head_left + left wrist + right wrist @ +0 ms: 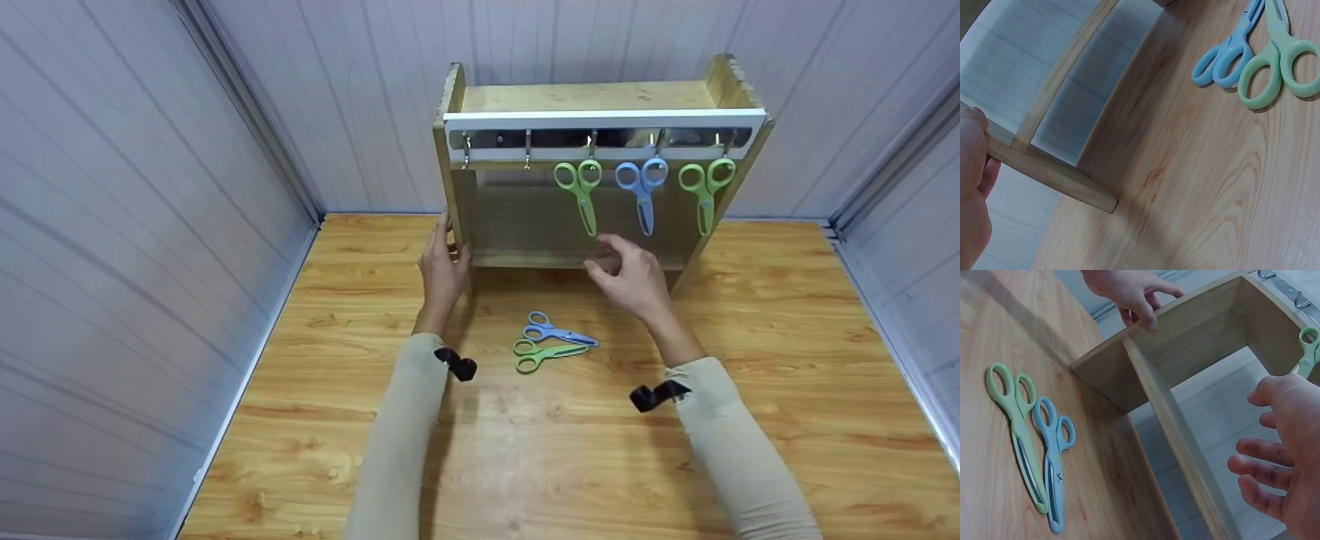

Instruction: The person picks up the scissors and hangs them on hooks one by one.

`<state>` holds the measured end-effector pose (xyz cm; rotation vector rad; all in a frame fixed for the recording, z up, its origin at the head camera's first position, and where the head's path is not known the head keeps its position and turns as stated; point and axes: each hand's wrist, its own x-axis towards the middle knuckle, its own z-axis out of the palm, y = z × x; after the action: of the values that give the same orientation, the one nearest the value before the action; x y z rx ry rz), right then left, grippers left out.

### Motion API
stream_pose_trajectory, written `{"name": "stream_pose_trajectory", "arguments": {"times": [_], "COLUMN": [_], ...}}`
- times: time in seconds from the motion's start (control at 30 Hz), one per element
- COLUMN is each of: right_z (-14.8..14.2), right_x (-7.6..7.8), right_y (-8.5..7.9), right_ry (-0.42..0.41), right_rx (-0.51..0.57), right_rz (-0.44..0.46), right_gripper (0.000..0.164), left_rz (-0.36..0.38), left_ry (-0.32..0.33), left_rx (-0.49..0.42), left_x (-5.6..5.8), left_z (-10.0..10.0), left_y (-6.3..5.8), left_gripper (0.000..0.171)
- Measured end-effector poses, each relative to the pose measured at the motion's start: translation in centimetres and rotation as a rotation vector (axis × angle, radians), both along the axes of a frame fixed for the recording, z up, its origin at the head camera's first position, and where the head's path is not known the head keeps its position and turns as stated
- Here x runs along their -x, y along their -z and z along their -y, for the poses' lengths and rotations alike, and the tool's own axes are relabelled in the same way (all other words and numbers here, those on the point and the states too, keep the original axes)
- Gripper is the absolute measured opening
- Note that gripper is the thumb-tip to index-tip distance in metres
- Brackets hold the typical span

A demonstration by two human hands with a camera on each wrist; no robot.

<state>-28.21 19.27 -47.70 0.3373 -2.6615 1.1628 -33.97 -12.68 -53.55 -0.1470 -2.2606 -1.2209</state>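
Pale, grooved wall panels with metal corner strips enclose a wood-grain counter on three sides.

The left hand grips the side panel of an open-fronted, light-coloured wooden rack, fingers and thumb on opposite faces. The right hand is held with thumb and forefinger curved and a narrow gap between them, other fingers loosely bent. Its forefinger is at the blade tip of a green-handled pair of scissors; contact cannot be confirmed.

That pair hangs from the third hook, counted from the left, on a shiny metal hook strip along the rack's upper front. A blue pair of scissors hangs from the fourth hook and a second green pair from the fifth, all tips downward.

Before the rack, between the forearms, two further pairs lie flat: a blue one nearer the rack and a green one just beside it, handles leftward, tips converging.

Both forearms wear pale sleeves, each with a black wrist attachment.
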Motion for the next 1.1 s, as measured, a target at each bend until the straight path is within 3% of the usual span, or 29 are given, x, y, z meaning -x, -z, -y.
{"name": "stream_pose_trajectory", "arguments": {"times": [0.4, 1.1], "right_z": [0.1, 0.2], "right_x": [0.0, -0.5], "right_y": [1.0, 3.3], "right_ry": [-0.027, -0.1], "right_rx": [-0.02, -0.187], "right_rz": [0.028, 0.059], "right_gripper": [0.044, 0.049], "left_rz": [-0.027, -0.011], "left_ry": [-0.001, -0.003], "left_rx": [0.007, 0.022], "left_x": [0.1, 0.0], "left_z": [0.1, 0.0], "left_y": [0.2, 0.3], "left_gripper": [0.066, 0.067]}}
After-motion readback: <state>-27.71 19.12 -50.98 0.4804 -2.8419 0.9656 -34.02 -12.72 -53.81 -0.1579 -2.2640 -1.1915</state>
